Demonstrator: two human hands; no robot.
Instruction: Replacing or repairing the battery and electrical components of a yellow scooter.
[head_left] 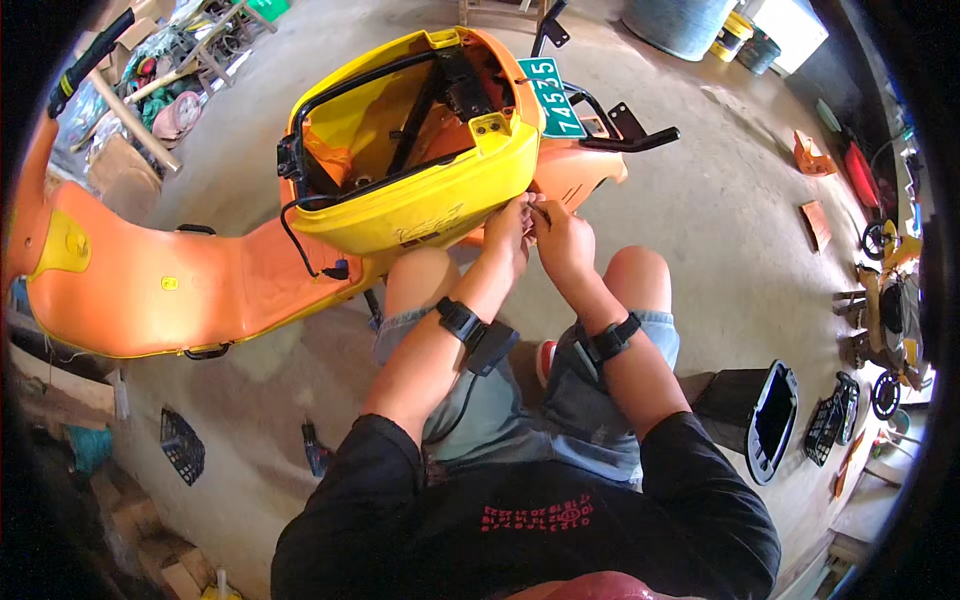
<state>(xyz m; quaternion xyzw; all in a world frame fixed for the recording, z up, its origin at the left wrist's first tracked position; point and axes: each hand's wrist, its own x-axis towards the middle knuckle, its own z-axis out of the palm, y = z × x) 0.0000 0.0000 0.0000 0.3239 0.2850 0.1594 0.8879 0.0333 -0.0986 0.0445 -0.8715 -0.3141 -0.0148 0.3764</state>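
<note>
An orange and yellow scooter body (430,225) fills the upper middle, its seat opening uncovered so the black frame tubes (408,115) inside show. My left hand (508,232) is closed at the lower edge of the yellow side panel, near the rear. Right beside it, my right hand (565,235) is closed too, its fingertips meeting the left ones. Whatever they pinch is too small and covered to make out. Above the hands a green number plate (552,98) hangs at the scooter's tail, next to a black rear rack (630,128).
A black storage bin (735,415) lies at the right, with a black plastic basket (826,425) beyond it. On the left floor are a black grille (182,446) and a power drill (317,450). Orange panel pieces (813,155) lie far right; a large blue tub (680,25) stands behind.
</note>
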